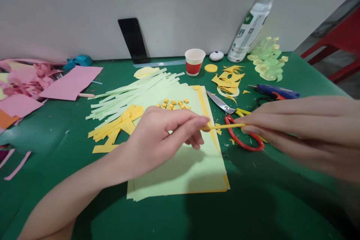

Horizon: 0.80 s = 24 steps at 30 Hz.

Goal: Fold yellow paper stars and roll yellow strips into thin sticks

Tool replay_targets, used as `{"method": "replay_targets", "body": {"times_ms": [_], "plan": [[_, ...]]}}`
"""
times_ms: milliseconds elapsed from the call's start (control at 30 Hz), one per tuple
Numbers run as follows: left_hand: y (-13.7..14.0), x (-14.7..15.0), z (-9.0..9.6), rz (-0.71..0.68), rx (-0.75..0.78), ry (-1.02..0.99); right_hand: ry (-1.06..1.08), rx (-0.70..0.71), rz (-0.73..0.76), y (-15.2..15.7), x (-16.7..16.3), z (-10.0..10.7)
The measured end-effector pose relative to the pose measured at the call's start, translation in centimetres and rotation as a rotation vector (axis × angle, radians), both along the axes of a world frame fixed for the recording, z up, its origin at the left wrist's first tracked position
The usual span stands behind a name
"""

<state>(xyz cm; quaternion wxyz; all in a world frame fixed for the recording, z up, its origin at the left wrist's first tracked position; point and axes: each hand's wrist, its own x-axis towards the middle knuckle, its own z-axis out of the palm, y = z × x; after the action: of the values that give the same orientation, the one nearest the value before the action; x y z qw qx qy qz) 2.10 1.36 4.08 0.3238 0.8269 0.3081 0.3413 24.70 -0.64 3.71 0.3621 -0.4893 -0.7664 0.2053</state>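
At the far left of the green table (135, 221), crumpled pink paper (33, 78) lay heaped beside a flat pink sheet (71, 82), with a teal object (83, 61) behind them and two narrow pink strips (18, 165) nearer the front. A black smartphone (133, 39) leaned against the wall. In front of it fanned pale green paper strips (135, 95), and a loose pile of yellow paper strips (118, 127) lay nearer.

The left hand (160, 131) hung above a stack of pale green sheets (180, 180), its thumb and forefinger pinched narrow on the left end of a thin yellow paper strip (225, 126). The strip ran nearly level from those fingertips across to the right hand, spanning the gap between the two. Small folded yellow paper stars (173, 102) sat on the sheets just beyond the left hand.

Further right stood a red-and-white paper cup (194, 68), near a yellow disc (210, 68) and a white oval object (216, 56). Scissors (221, 102) lay open below yellow scraps (229, 78), their red handle partly under the strip. A green-capped bottle (247, 26) leaned on the wall. The right hand (303, 131), blurred, pinched the strip's right end between thumb and fingers, in front of a blue glue gun (277, 92) and a pale green paper plant (268, 62).
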Motion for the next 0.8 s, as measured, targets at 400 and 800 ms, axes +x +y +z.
{"method": "replay_targets", "body": {"times_ms": [400,800], "plan": [[0.5,-0.1,-0.8,0.009,0.290,-0.010,0.240,-0.331,0.153,0.8,-1.3,0.8],[0.2,-0.1,-0.4,0.070,0.349,-0.056,0.331,-0.428,0.044,0.4,-1.3,0.7]]}}
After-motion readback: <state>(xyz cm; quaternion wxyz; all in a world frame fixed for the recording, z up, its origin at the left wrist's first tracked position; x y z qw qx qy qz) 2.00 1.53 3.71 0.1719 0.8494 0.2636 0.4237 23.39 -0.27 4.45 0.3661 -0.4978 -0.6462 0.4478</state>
